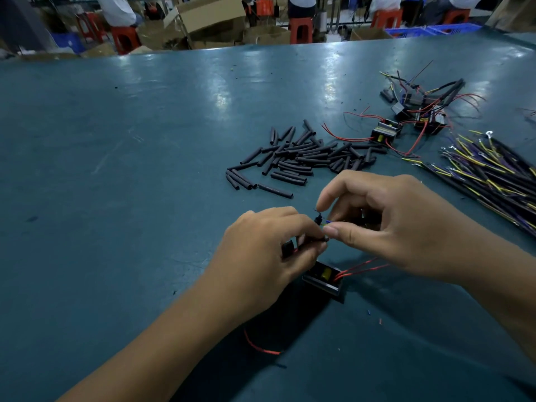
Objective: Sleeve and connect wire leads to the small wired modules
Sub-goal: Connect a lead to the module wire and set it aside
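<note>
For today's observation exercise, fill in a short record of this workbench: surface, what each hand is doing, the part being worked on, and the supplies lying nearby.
surface: teal table
left hand: pinches a black sleeve and red wire
right hand: pinches a thin wire end at the left fingertips
part in work: black module with red wires, below the hands
sleeves: loose pile of black tubes beyond the hands
wire leads: bundle of yellow and dark wires, far right
other modules: wired cluster, back right
</note>
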The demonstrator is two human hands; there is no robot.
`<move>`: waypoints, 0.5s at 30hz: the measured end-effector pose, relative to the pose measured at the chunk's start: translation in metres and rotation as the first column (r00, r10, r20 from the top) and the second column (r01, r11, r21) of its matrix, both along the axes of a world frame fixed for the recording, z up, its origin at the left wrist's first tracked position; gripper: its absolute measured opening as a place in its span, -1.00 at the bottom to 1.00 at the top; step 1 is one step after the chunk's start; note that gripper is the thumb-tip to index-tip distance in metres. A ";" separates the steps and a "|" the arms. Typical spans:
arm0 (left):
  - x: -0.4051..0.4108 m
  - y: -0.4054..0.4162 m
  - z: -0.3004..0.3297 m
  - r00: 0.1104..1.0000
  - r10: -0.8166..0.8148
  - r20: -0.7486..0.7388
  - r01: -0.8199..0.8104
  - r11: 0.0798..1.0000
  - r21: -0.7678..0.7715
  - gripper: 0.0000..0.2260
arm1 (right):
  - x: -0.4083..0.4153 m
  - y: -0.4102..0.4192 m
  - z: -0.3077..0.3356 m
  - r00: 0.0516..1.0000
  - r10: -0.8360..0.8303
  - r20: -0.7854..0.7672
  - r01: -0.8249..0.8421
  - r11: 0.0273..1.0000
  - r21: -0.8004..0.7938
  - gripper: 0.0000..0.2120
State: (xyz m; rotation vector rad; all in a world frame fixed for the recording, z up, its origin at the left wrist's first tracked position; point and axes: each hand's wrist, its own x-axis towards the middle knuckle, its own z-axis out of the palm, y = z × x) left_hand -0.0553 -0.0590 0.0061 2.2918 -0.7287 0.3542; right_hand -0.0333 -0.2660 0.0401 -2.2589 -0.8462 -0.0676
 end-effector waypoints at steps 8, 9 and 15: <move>-0.002 0.001 0.002 0.999 0.041 -0.019 -0.043 0.995 -0.088 -0.88 | 0.006 -0.001 -0.001 0.960 -0.065 -0.272 0.111 0.981 0.157 -0.92; -0.002 0.002 0.002 0.999 0.037 -0.019 -0.038 0.995 -0.093 -0.90 | 0.007 -0.002 -0.001 0.959 -0.087 -0.270 0.120 0.987 0.105 -0.89; -0.001 0.001 0.000 0.999 0.015 -0.042 -0.022 0.981 -0.191 -0.89 | 0.006 -0.002 0.000 0.915 -0.096 -0.393 0.133 0.989 0.069 -0.88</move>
